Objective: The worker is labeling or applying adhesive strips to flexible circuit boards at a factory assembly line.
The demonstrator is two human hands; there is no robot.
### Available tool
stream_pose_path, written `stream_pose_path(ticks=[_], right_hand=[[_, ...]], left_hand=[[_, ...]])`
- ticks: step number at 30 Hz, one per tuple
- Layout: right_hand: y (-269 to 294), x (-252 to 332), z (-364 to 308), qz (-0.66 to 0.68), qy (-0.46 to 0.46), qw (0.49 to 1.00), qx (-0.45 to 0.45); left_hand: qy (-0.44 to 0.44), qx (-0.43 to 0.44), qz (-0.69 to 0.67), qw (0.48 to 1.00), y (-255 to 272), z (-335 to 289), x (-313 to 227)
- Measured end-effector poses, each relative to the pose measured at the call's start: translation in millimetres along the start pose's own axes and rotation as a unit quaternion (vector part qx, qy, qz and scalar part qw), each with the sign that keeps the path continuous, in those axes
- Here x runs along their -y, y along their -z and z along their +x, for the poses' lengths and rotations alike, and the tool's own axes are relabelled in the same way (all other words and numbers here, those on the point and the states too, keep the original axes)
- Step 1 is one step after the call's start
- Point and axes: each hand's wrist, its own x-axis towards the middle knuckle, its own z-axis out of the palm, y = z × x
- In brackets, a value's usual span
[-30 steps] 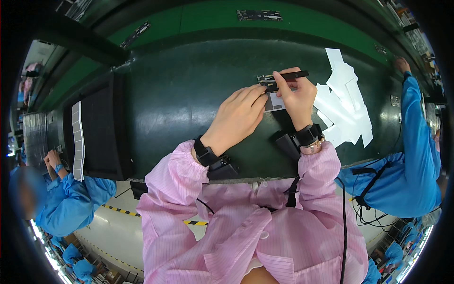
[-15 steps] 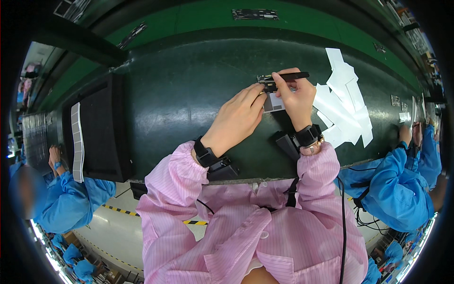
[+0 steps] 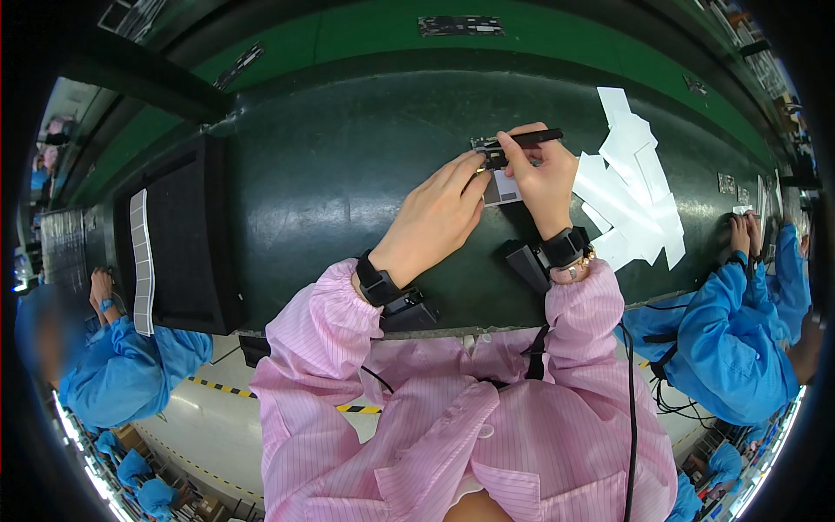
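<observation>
A small dark circuit board (image 3: 497, 160) lies on the dark green bench in front of me, partly covered by my fingers. My left hand (image 3: 432, 213) reaches in from the left with its fingers together, the fingertips holding the board's left edge. My right hand (image 3: 541, 174) is closed in a pen-like grip on black tweezers (image 3: 539, 137). Their back end sticks out to the right, and the tips point left over the board; the exact contact is hidden. Just below the board, between my hands, sits a white piece with grey patches (image 3: 504, 190).
Loose white sheets (image 3: 635, 191) are heaped right of my right hand. At the left, a strip of grey labels (image 3: 142, 261) lies across a black tray (image 3: 196, 235). A circuit board panel (image 3: 461, 26) rests on the far green surface. Blue-sleeved co-workers sit on both sides.
My right hand and the tweezers have shifted slightly left. My left hand stays almost still on the board. The co-worker's hands at the right have moved farther up.
</observation>
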Motion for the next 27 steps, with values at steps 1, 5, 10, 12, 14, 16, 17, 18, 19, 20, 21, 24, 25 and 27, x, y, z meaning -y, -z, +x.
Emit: stream_pose_path(ticks=[1,5,10,12,14,16,17,18,19,20,21,24,25,27], right_hand=[[0.1,0.3,-0.1,-0.007,-0.005,1.000,0.002],[1.3,0.0,1.5,-0.027,-0.011,1.000,0.002],[1.0,0.2,3.4,-0.025,0.006,0.999,-0.020],[8.0,5.1,4.8,0.024,-0.010,0.997,-0.072],[20.4,3.8,3.4,0.058,-0.035,0.992,-0.102],[28.9,5.2,5.9,0.091,-0.044,0.987,-0.123],[33.0,1.9,6.2,0.112,-0.042,0.984,-0.132],[36.2,-1.4,5.4,0.124,-0.039,0.982,-0.135],[37.9,-3.4,5.1,0.137,-0.036,0.980,-0.140],[39.1,-3.0,4.7,0.148,-0.040,0.977,-0.147],[40.0,-3.4,5.3,0.161,-0.034,0.974,-0.154],[44.8,1.0,5.1,0.157,-0.031,0.972,-0.173],[46.4,-0.1,5.3,0.159,-0.027,0.970,-0.180],[51.6,1.1,6.1,0.163,-0.032,0.969,-0.181]], left_hand=[[-0.001,0.002,0.001,1.000,-0.5,-0.2,0.4],[0.023,0.002,-0.005,1.000,0.8,1.8,-3.9],[0.008,-0.021,0.041,0.999,-3.0,5.3,-4.9],[0.003,-0.028,0.067,0.997,-1.1,10.6,-4.5],[-0.005,0.001,0.075,0.997,-0.1,18.5,-2.1],[-0.009,-0.012,0.082,0.997,2.3,34.5,1.3],[-0.017,-0.016,0.081,0.996,3.2,43.2,1.6],[-0.034,0.001,0.092,0.995,0.7,49.1,2.1],[-0.036,-0.005,0.099,0.994,-3.1,53.3,4.4],[-0.053,0.027,0.110,0.992,-6.8,57.8,6.4],[-0.071,0.061,0.122,0.988,-9.8,63.1,8.7],[-0.077,0.075,0.071,0.992,-5.7,92.2,12.6],[-0.074,0.071,0.037,0.994,-5.1,104.1,15.4],[-0.069,0.031,0.020,0.997,-8.1,140.6,24.7]])
